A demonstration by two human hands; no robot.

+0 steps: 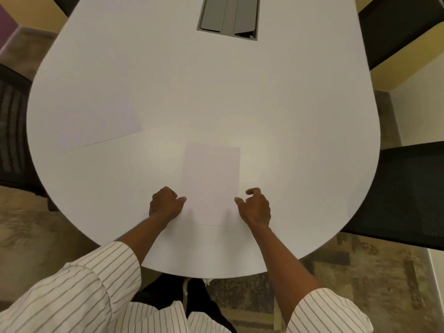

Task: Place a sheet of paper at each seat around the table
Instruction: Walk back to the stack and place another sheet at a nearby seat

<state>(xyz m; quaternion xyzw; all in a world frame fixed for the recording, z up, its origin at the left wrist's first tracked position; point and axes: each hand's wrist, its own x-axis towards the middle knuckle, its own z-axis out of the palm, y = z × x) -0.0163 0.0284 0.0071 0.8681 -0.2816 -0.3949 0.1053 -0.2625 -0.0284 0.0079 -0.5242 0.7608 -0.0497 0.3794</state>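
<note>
A white sheet of paper (211, 181) lies flat on the white table (288, 116), near the rounded end in front of me. My left hand (165, 205) rests at the sheet's lower left edge, fingers curled, thumb touching the paper. At the lower right edge is my right hand (254, 207), fingers bent and apart, with its fingertips at the paper's border. A second white sheet (96, 116) lies angled on the left side of the table, by the left chair.
A black mesh chair (12, 131) stands at the table's left and another black chair (408, 195) at its right. A grey cable hatch (229, 15) is set into the table's middle at the far end. Patterned carpet surrounds the table.
</note>
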